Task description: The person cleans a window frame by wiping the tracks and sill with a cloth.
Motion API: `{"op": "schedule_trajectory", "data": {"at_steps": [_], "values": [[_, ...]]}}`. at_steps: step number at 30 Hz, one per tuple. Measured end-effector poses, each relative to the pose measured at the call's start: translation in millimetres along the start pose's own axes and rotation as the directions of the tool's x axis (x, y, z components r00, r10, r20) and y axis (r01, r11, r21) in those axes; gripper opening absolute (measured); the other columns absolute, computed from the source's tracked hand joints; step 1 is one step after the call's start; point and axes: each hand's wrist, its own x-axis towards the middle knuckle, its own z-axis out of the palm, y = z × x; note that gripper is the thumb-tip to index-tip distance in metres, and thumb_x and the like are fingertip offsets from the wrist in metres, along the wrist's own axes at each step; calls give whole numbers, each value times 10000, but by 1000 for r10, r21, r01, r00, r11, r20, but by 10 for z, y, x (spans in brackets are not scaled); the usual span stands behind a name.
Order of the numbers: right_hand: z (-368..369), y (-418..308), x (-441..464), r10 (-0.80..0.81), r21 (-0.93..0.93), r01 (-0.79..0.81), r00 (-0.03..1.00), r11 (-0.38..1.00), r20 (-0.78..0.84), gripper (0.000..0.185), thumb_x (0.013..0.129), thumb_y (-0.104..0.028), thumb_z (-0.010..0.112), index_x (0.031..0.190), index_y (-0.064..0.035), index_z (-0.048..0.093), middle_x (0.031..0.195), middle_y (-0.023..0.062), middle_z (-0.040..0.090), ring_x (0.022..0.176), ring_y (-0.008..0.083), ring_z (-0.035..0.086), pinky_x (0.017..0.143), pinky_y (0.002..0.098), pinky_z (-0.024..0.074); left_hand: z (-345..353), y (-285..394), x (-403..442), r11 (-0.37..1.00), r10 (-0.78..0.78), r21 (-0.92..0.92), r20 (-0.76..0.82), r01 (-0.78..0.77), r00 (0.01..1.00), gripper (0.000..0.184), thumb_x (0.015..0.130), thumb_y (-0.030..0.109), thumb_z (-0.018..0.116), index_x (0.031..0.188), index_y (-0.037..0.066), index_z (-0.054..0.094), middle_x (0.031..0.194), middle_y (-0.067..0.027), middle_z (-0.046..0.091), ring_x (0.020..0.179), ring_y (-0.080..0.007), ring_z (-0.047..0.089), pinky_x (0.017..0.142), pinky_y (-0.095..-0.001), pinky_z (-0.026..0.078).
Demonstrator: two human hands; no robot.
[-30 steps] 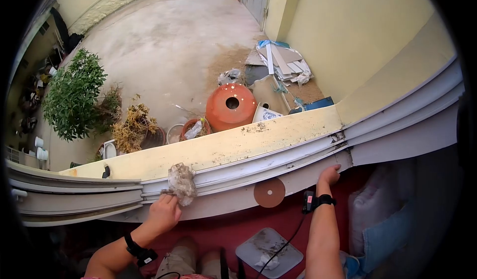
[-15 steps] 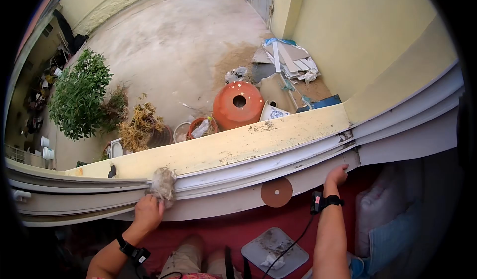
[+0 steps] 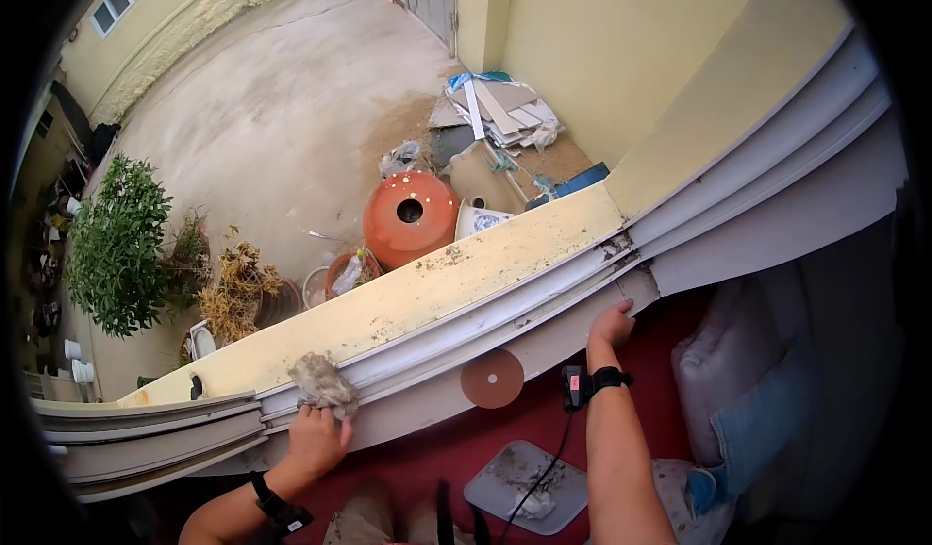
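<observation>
Toward seven o'clock from the middle of the view, the left hand [image 3: 318, 443] grips the near edge of a crumpled, dirty, beige-and-grey wad [image 3: 323, 383], its fingers closed on it. The wad lies across the long, white, ridged window track [image 3: 447, 341], close to the track's left end. At four o'clock, the right hand [image 3: 612, 324] rests at the inner edge of the flat, pale inner sill [image 3: 388, 431]; how far its fingers are curled, I cannot tell. Each wrist wears a black strap with a small device.

Between the hands, at six o'clock, a round, flat, reddish-brown disc [image 3: 492, 390] with a pale centre sits at the sill's edge. Lower, between five and six o'clock, a grey, rounded-corner tray [image 3: 485, 488] holds dark debris and a white crumpled piece, on a red cloth surface [image 3: 417, 455]. Further right, at four o'clock, lies a pale, puffy cushion [image 3: 723, 356].

Beyond the track runs a yellow, speckled outer ledge [image 3: 388, 312]. Past it, at ten o'clock, stands a round, orange-red pot [image 3: 410, 239] with a dark hole; at nine, a leafy green plant [image 3: 118, 249]; between twelve and one, a pile of flat white and grey panels [image 3: 500, 110].
</observation>
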Motion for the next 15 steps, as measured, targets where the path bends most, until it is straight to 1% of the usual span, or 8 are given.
{"op": "schedule_trajectory", "data": {"at_steps": [2, 4, 6, 9, 11, 12, 14, 15], "values": [[3, 11, 16, -14, -17, 14, 1000, 1000, 16, 655, 896, -484, 344, 1113, 114, 496, 1012, 322, 577, 936, 452, 566, 804, 483, 464, -5, 308, 333, 985, 121, -111, -82, -130, 989, 226, 733, 223, 619, 709, 7, 559, 632, -162, 573, 623, -319, 549, 567, -388, 467], [-4, 10, -11, -13, -6, 13, 1000, 1000, -5, 652, 892, -483, 354, 1076, 121, 519, 991, 323, 583, 926, 450, 571, 801, 475, 466, 71, 705, 606, 991, 121, -49, -79, -125, 989, 219, 733, 226, 616, 700, 16, 563, 630, -158, 578, 605, -302, 557, 561, -379, 474], [-11, -32, -27, -13, 11, 13, 999, 1000, -31, 652, 889, -481, 365, 1040, 128, 543, 969, 324, 588, 916, 447, 576, 798, 468, 468, 77, 1019, 939, 983, 108, -145, -58, -115, 993, 207, 748, 217, 595, 676, 26, 565, 613, -145, 582, 594, -292, 564, 546, -386, 479], [-31, -55, -63, -7, 5, 8, 999, 1000, -34, 655, 892, -481, 361, 1052, 130, 536, 972, 331, 584, 924, 448, 573, 803, 468, 466, 123, 1503, 1370, 951, 190, -218, -146, -218, 971, 216, 766, 215, 570, 666, 24, 578, 623, -160, 602, 589, -314, 586, 537, -414, 482], [-16, -18, -36, -24, 0, 24, 1000, 1000, -11, 635, 897, -475, 354, 1080, 113, 508, 968, 327, 587, 899, 454, 577, 769, 489, 477, 94, 1697, 1629, 922, 163, -349, -46, -169, 986, 250, 789, 211, 541, 619, 33, 583, 558, -175, 575, 529, -331, 581, 531, -433, 471], [-36, -27, -61, -17, 0, 17, 1000, 1000, -20, 635, 897, -475, 354, 1080, 113, 508, 968, 327, 587, 899, 454, 577, 769, 489, 477, 63, 1713, 1695, 920, 174, -350, -44, -178, 984, 250, 789, 211, 541, 619, 33, 583, 558, -175, 575, 529, -331, 581, 531, -433, 471], [-71, -72, -96, -4, -6, 4, 1000, 1000, -1, 630, 899, -473, 356, 1080, 112, 508, 963, 324, 590, 902, 451, 578, 772, 486, 478, 8, 1705, 1775, 933, 208, -324, 137, -154, 969, 258, 804, 223, 520, 642, 42, 608, 563, -186, 571, 534, -338, 588, 547, -438, 478], [-28, -32, -52, -8, -1, 8, 1000, 1000, 2, 637, 901, -475, 352, 1096, 112, 501, 966, 319, 592, 906, 446, 581, 773, 478, 481, 7, 1588, 1763, 888, 298, -392, 92, -240, 950, 229, 810, 211, 535, 679, 46, 627, 566, -160, 580, 535, -340, 585, 545, -433, 482]]}}
